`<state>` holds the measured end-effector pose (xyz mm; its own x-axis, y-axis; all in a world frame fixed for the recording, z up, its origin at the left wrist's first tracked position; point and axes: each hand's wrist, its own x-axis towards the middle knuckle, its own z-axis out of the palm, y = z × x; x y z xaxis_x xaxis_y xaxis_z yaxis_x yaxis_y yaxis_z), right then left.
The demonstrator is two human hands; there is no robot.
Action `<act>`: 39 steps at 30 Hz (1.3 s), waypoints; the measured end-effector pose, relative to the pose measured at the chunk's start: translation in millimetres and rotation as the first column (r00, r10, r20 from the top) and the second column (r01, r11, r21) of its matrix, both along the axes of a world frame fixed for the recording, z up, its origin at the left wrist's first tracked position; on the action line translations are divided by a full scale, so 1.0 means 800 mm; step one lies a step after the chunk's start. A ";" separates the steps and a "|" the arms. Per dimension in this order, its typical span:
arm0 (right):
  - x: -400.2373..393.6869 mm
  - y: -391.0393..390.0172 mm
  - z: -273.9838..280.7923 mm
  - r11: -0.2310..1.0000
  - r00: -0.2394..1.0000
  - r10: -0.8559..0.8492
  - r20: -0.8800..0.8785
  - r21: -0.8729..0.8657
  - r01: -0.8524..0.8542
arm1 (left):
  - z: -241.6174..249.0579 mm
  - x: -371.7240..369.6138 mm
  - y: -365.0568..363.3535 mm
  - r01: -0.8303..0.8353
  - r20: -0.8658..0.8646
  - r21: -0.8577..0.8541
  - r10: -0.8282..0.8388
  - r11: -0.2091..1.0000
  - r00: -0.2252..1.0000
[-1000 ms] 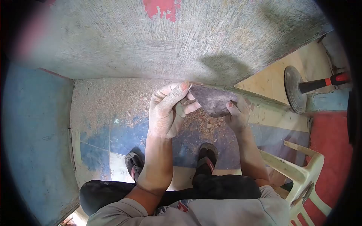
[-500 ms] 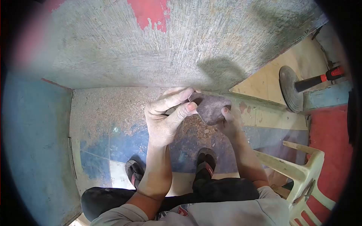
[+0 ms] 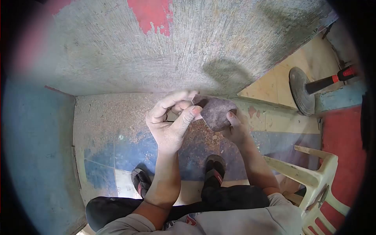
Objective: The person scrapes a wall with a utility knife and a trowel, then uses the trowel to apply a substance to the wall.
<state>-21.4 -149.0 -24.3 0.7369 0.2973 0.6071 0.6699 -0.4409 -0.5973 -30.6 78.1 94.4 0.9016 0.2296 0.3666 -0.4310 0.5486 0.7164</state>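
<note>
A worn, brownish-grey piece of sandpaper (image 3: pixel 217 112) is held between both hands, in front of the wall's lower edge. My left hand (image 3: pixel 170 121), coated in pale dust, pinches its left edge between thumb and fingers. My right hand (image 3: pixel 237 127) grips the right side, thumb on the face turned to me and fingers hidden behind. The scraped grey wall (image 3: pixel 156 58), with a red paint patch (image 3: pixel 150 15), rises just beyond the hands.
Paint chips and dust (image 3: pixel 113 113) cover the blue and pale floor tiles below. A pale plastic chair (image 3: pixel 313 178) stands at the right. A round grey disc (image 3: pixel 302 91) with a black-and-red handle lies at the upper right. A blue panel (image 3: pixel 35 149) borders the left.
Both hands and the sandpaper have shifted slightly left in view. The left fingers are spread a little differently; both hands keep their hold.
</note>
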 end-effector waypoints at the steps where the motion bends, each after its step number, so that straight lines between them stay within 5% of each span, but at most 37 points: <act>1: -0.001 -0.002 -0.006 1.000 1.000 0.000 0.021 0.011 0.000 | 0.004 -0.001 -0.002 -0.008 -0.037 -0.017 0.007 1.000 0.999; 5: -0.008 0.006 0.015 0.999 0.970 -0.026 0.244 -0.025 0.033 | -0.021 0.010 0.016 -0.065 0.148 0.313 0.019 0.948 0.989; 7: -0.016 0.011 0.028 0.997 0.977 -0.046 0.208 -0.052 0.058 | -0.020 0.010 0.009 -0.046 0.084 0.254 0.025 0.966 0.996; 11: -0.048 0.019 0.029 0.997 0.994 -0.060 -0.087 -0.050 0.056 | -0.040 0.016 -0.003 -0.009 -0.042 0.189 0.017 0.982 0.999; 15: -0.072 0.030 0.014 0.949 0.863 0.098 -0.495 0.308 0.069 | -0.058 0.019 -0.021 0.023 -0.247 0.322 0.061 0.946 0.967; 20: -0.074 0.027 -0.004 0.691 0.540 0.277 -0.795 0.555 0.463 | -0.097 0.022 -0.042 0.192 -0.377 0.428 -0.019 0.883 0.926; 23: -0.061 0.008 -0.057 0.352 0.610 0.419 -0.672 0.740 0.574 | -0.103 0.015 -0.047 0.283 -0.468 0.379 -0.082 0.881 0.880; 26: -0.045 -0.019 -0.038 0.280 0.592 0.505 -0.629 0.767 0.577 | -0.105 0.017 -0.049 0.322 -0.485 0.378 -0.111 0.868 0.868; 30: -0.012 -0.043 0.002 0.251 0.600 0.562 -0.570 0.808 0.532 | -0.106 0.018 -0.051 0.373 -0.523 0.407 -0.122 0.834 0.844; 33: 0.000 -0.055 0.019 0.312 0.599 0.423 -0.680 0.730 0.608 | -0.106 0.018 -0.056 0.386 -0.524 0.414 -0.131 0.824 0.842; 35: -0.013 -0.038 0.012 0.568 0.668 0.105 -0.737 0.596 0.568 | -0.109 0.020 -0.057 0.394 -0.521 0.388 -0.154 0.833 0.840; 37: -0.033 -0.021 0.013 0.592 0.552 0.040 -0.833 0.464 0.658 | -0.111 0.022 -0.060 0.393 -0.516 0.375 -0.163 0.840 0.841; 39: -0.020 -0.020 0.021 0.550 0.544 0.122 -0.830 0.513 0.659 | -0.114 0.022 -0.067 0.432 -0.535 0.355 -0.199 0.829 0.821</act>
<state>-37.4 -165.4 -7.3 0.9120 -0.2487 -0.3261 -0.2356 0.3330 -0.9130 -13.2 24.6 3.3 0.9762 -0.1809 -0.1197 0.1503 0.1659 0.9746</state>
